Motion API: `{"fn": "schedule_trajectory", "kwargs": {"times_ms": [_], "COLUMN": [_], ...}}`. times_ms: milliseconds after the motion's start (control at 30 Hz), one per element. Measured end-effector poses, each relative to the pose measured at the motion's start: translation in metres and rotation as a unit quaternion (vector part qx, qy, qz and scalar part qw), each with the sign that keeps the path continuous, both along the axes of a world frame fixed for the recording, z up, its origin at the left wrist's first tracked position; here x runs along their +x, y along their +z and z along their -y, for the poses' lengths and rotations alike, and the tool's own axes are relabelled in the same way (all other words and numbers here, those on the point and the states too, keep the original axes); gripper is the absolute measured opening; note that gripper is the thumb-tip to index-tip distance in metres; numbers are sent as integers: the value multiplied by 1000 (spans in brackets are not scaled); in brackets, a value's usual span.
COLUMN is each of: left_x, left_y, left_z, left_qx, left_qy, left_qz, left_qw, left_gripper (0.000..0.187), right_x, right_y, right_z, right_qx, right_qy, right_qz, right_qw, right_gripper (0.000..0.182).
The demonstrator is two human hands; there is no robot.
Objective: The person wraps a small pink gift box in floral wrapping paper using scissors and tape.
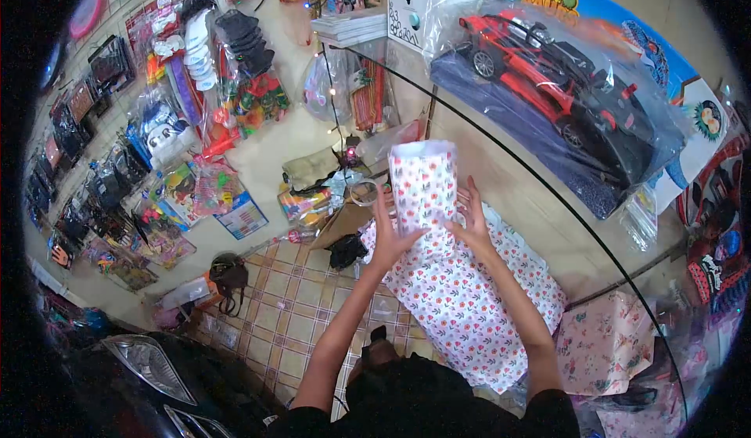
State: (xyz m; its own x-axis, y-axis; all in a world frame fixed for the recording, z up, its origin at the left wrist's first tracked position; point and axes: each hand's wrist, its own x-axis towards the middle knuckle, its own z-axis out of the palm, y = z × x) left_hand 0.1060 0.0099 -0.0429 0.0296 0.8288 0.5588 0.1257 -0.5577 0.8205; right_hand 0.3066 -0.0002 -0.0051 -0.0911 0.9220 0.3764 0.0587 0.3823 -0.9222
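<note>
White wrapping paper with small red and blue flowers is formed into an upright, box-like package [424, 180], its top end pale. Whether anything is inside is hidden. My left hand [393, 238] grips its left side, thumb across the front. On the other side, my right hand [472, 223] holds it with the fingers behind the edge and the thumb in front. Below and to the right spreads a larger piece of the same flowered paper [461, 313], beneath my right forearm. A clear ring, perhaps a tape roll [364, 193], is beside my left fingertips.
A curved glass edge [540, 176] runs along the right, with a bagged red-and-black toy car [547, 70] beyond it. Packaged goods [168, 133] hang on the left wall. A dark motorbike [149, 367] stands at lower left on the tiled floor [293, 297]. Pink floral paper [606, 340] lies at right.
</note>
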Motion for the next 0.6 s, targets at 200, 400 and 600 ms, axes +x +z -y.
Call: {"fn": "schedule_trajectory", "kwargs": {"times_ms": [200,400,600], "left_x": [-35,-40,-44], "left_y": [-13,2,32], "left_z": [37,59,72], "left_qx": [127,197,136], "left_qy": [31,-50,-30], "left_qz": [-178,-157,-181], "left_qw": [975,966,974], "left_gripper": [109,105,88], "right_x": [2,-6,-11], "right_y": [5,13,15], "right_z": [44,66,65], "right_qx": [143,261,216], "right_qy": [-35,-51,-30], "right_qz": [132,279,204], "right_qw": [980,923,954], "right_gripper": [110,126,139]}}
